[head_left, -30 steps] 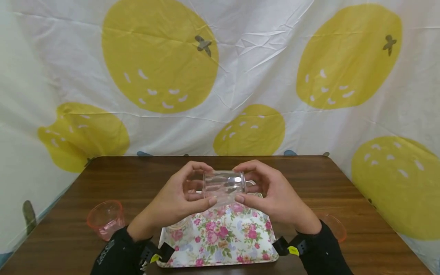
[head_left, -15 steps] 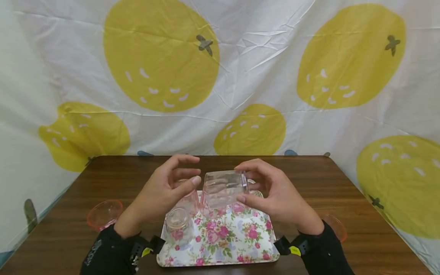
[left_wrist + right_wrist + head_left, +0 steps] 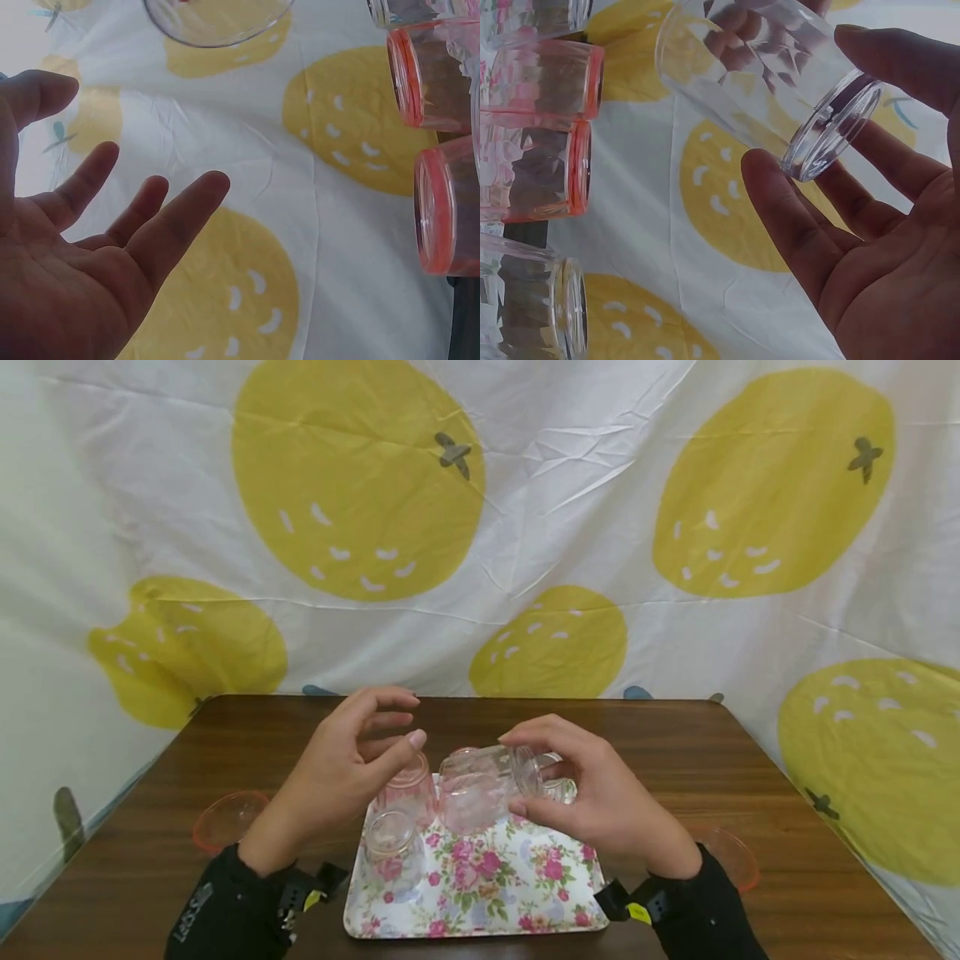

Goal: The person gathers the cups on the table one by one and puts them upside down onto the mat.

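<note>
My right hand [image 3: 600, 785] pinches a clear cup [image 3: 483, 789] near its thick base, between thumb and fingers. The cup lies tipped on its side above a floral tray [image 3: 517, 910], its mouth pointing left. In the right wrist view, the same cup [image 3: 757, 75] slants with its base toward the palm. My left hand [image 3: 341, 777] hovers to the left of it, fingers spread and holding nothing. Upside down on the tray stand a clear cup [image 3: 392, 837] and a pink cup [image 3: 408, 789]. Another clear cup [image 3: 561, 788] is partly hidden behind my right fingers.
A clear bowl with a red rim [image 3: 228, 820] sits on the brown table [image 3: 150, 835] at left, partly behind the left forearm. A similar red rim [image 3: 731, 858] shows beside the right wrist. A lemon-print cloth [image 3: 555, 527] hangs behind the table.
My left hand has let go of the clear cup and drawn away to the left. The right hand keeps hold, and the cup has tilted, its mouth now lower.
</note>
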`<action>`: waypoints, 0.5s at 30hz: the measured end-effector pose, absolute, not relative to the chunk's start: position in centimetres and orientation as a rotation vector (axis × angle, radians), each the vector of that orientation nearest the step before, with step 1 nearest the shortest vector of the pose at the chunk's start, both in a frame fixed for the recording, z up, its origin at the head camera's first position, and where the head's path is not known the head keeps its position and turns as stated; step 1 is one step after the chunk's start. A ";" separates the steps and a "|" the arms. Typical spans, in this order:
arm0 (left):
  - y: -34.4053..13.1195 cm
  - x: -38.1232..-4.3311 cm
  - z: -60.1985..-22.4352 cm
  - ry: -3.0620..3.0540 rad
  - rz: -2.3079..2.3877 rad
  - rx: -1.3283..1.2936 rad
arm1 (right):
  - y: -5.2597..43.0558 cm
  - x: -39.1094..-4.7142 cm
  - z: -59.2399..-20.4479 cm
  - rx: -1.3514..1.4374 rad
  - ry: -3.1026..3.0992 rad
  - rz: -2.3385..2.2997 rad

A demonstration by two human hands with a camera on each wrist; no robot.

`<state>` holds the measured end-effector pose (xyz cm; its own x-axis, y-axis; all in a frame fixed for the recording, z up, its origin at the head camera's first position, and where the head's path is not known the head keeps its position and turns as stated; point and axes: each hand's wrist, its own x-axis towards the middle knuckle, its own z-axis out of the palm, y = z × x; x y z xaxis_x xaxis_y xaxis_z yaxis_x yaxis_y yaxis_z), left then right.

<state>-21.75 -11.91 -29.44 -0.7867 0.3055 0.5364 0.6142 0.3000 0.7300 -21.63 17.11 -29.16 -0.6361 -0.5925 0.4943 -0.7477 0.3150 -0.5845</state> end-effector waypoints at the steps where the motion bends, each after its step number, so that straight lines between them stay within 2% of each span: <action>1: -12.0 -21.8 -29.4 -2.278 -1.467 -0.830 | 17.0 -21.6 -29.2 1.240 -2.399 1.203; 15: -12.6 -21.9 -29.6 -2.270 -1.366 -0.818 | 15.4 -21.3 -30.6 1.350 -2.495 1.065</action>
<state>-21.87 -12.61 -29.62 -0.7644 0.2891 0.5763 0.6446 0.3628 0.6730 -21.31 15.39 -30.55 -0.5979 -0.6925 0.4037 -0.7706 0.3579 -0.5274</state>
